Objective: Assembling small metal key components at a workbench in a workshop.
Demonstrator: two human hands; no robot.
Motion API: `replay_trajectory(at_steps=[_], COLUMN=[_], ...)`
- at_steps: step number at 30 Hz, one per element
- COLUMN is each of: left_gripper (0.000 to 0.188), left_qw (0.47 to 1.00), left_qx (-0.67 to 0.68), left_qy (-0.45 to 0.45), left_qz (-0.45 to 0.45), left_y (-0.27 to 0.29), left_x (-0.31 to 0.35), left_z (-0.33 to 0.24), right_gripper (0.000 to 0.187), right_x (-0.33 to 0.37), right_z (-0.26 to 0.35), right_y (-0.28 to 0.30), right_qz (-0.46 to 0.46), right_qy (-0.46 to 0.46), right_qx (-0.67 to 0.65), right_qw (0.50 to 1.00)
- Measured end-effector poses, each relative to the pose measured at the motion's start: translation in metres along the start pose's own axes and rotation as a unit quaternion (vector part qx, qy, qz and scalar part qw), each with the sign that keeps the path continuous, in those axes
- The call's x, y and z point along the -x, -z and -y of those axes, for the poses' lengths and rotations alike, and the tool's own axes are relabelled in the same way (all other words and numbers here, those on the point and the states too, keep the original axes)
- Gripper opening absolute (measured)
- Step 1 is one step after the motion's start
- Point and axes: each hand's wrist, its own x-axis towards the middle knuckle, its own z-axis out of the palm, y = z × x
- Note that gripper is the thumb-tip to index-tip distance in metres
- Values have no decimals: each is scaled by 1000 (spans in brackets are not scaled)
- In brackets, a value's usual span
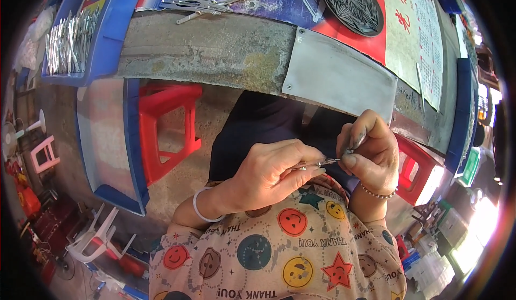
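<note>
My left hand (271,173) is closed, with thumb and fingers pinching a thin silvery metal piece (329,161) whose narrow tip sticks out to the right. Just beyond that tip, my right hand (373,152) is closed in a pinch of thumb and forefinger. Whatever it grips is too small and too covered by the fingers to name. Both hands are above my lap, in front of the bench edge. Similar long, thin metal pieces (212,0) lie in a loose pile on the bench at the far left.
A dark round dish (380,18) of short metal pins stands on the bench (204,47). A flat metal plate (336,74) is screwed to its edge. At left, a blue bin (110,36) holds upright metal strips. Red stools (148,130) stand below, left and right.
</note>
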Motion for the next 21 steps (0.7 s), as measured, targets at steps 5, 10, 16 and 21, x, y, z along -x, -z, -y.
replay_trajectory(at_steps=[5,10,16,21], left_gripper=[14,15,14,13], left_qw=[1000,1000,999,993], left_qx=[-6,7,8,-50], left_qy=[-9,-11,-2,12], left_qz=[3,3,41,103], left_y=[1,1,6,8], left_x=[-1,-1,-1,7], left_z=[1,0,-2,3], right_gripper=[24,23,22,17], right_x=[-1,-1,-4,-1], right_z=[0,0,2,1], right_y=[1,2,6,16], right_qz=[4,13,61,130], right_qy=[0,-5,-53,-137], right_qx=[2,-6,-29,108], right_qw=[1000,1000,996,976])
